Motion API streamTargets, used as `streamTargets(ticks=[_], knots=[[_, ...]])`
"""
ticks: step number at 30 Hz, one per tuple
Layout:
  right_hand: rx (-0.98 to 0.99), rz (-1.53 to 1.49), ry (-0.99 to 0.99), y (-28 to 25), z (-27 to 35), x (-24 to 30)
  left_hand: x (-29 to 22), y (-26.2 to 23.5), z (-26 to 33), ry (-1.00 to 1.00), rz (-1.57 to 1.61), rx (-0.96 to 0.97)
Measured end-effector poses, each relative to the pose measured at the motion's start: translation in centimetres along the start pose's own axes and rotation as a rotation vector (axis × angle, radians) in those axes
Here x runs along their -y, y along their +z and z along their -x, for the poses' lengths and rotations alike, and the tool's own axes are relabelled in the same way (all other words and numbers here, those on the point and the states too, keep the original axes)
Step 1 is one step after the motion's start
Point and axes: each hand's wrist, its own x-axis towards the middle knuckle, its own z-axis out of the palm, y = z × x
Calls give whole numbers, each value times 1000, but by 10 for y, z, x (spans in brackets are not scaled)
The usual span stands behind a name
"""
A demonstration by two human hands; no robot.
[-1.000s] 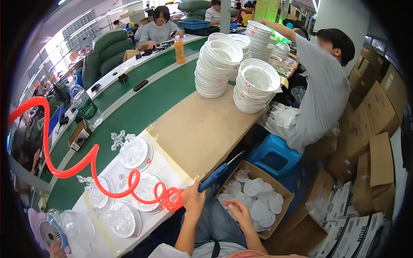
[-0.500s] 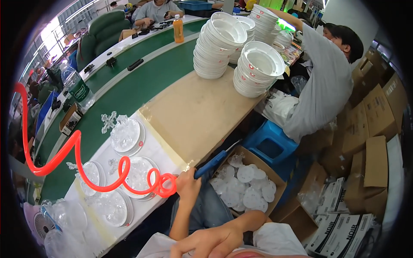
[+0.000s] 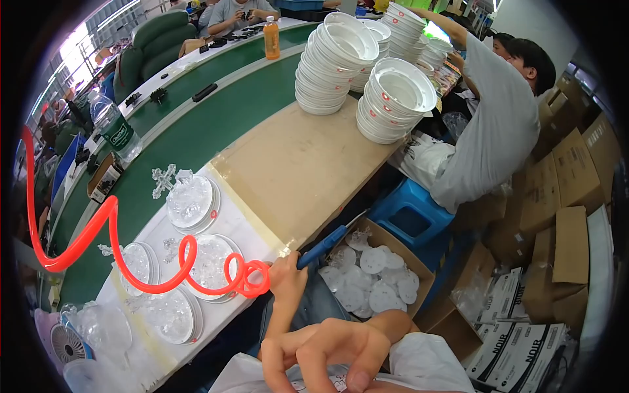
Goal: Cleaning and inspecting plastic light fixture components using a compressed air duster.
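Blue air gun gripped at the bench edge, right hand now raised close to our view.

Since half a second ago our right hand (image 3: pixel 331 350) has come up nearer, fingers (image 3: pixel 313 357) curled and empty. Our left hand (image 3: pixel 286 278) has its fingers clenched around the blue air gun (image 3: pixel 321 247), beside the red coiled hose (image 3: pixel 196 275), above the cardboard box (image 3: pixel 419 278).

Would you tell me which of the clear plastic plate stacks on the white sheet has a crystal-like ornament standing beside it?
The farthest stack, by the green belt: a clear cross-shaped ornament stands at its left edge.
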Motion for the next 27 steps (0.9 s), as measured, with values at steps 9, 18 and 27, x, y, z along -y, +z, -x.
streamTargets(ticks=[9,18,27], knots=[[-36,-7,-70,-3,2,-5,3,1,2,6,7,-13],[-52,-17,-134,-2,6,-6,-2,-3,-1,22,-8,-23],[-44,9,-173,-4,7,-9,-3,-8,-2,41,-20,4]])
